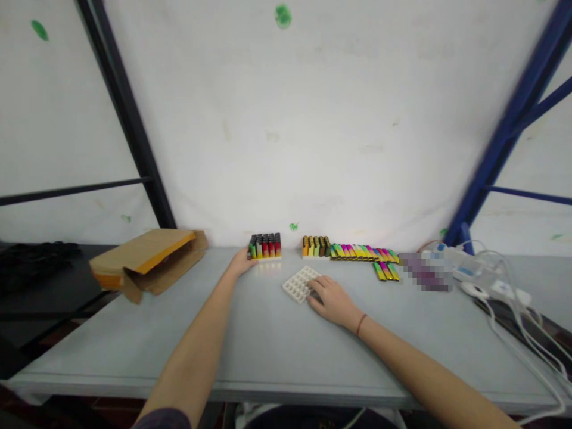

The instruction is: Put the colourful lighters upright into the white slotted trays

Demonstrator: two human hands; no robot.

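Observation:
My left hand [242, 263] is closed at the left side of a white tray [270, 258] filled with upright lighters [268, 244], red, yellow and green with black tops. Its far fingers are partly hidden. My right hand [333, 302] grips the right edge of a white holder tray [298, 286] with rows of square holes, its fingertips over the top and its thumb at the near side. A second set of upright lighters [316, 246], yellow to dark green, stands at the back. Beside it lies a row of shiny multicoloured lighters [357, 252].
Three more shiny lighters [386, 271] lie in front of that row. An open cardboard box [152, 259] sits at the left of the grey table [277, 357]. White cables and a power strip [473, 268] lie at the right. The wall rises directly behind.

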